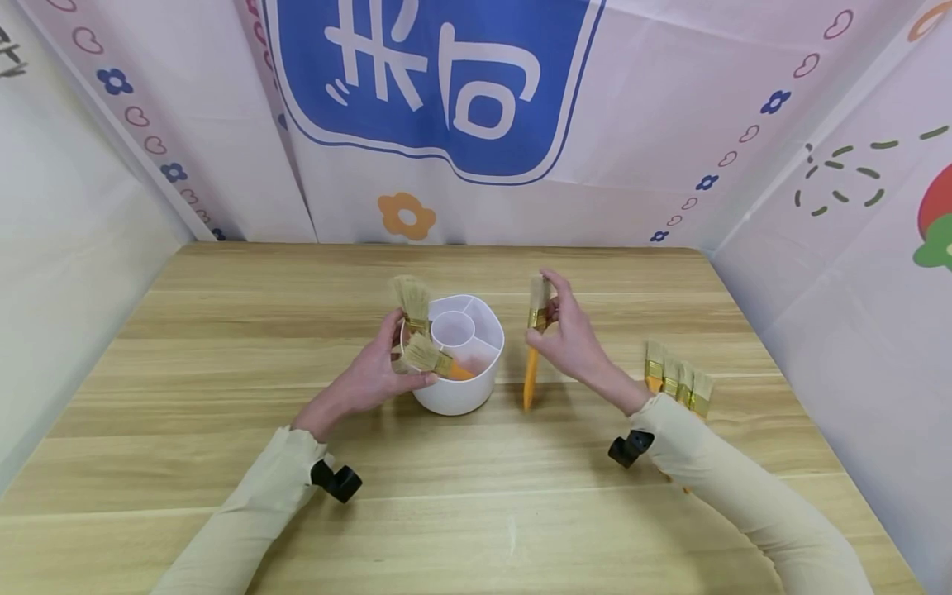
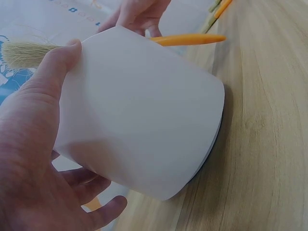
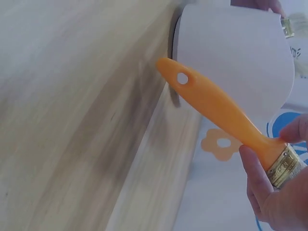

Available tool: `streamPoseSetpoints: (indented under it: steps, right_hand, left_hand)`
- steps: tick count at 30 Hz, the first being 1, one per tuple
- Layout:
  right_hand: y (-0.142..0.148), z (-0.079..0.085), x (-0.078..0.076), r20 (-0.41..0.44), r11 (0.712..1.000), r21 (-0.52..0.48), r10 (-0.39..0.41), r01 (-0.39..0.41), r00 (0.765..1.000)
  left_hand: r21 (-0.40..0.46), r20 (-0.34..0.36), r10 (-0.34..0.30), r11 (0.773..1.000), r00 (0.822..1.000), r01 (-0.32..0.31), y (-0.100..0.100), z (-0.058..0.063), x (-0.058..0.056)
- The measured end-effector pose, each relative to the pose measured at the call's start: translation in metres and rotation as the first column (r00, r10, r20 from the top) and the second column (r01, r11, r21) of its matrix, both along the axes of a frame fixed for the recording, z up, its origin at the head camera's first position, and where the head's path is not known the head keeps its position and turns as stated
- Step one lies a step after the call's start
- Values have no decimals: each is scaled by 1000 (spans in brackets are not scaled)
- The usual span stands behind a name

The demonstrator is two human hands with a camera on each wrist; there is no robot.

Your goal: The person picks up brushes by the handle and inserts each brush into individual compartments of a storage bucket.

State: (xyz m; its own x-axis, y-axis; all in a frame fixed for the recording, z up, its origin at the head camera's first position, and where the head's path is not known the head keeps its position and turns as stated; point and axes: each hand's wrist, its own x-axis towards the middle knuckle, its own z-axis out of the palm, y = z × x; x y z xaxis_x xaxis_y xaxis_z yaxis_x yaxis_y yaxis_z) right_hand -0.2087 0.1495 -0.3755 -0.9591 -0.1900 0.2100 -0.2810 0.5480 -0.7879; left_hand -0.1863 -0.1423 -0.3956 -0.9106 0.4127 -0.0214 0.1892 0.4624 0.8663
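Note:
A white divided organizer [image 1: 479, 388] stands on the wooden table, with a round middle cup and compartments around it. Two paintbrushes are in its left side: one upright brush [image 1: 411, 299] and one leaning brush [image 1: 426, 354], bristles up. My left hand [image 1: 372, 372] grips the organizer's left side, thumb near the front rim and fingers around the back. To the right of the organizer, my right hand [image 1: 568, 335] pinches another paintbrush [image 3: 216, 106] near its metal band. Its orange handle points down and its bristles point up, apart from the organizer.
Several more paintbrushes [image 1: 677, 380] lie side by side at the right of the table, partly hidden by my right forearm. Printed cloth walls [image 1: 342, 202] enclose the table [image 1: 223, 330] at the back and both sides.

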Motion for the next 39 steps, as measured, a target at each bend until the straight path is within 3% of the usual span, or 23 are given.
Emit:
streamPoseSetpoints:
  steps: [14, 39]
  right_hand:
    - [-12, 10, 12, -82, 998, -46, 41, -45, 996]
    - [-32, 35, 21, -87, 981, -169, 84, -98, 993]
  left_hand:
    - [4, 10, -2, 1000, 1000, 2, 1, 1, 0]
    - [8, -21, 1, 1000, 1000, -1, 1, -2, 0]
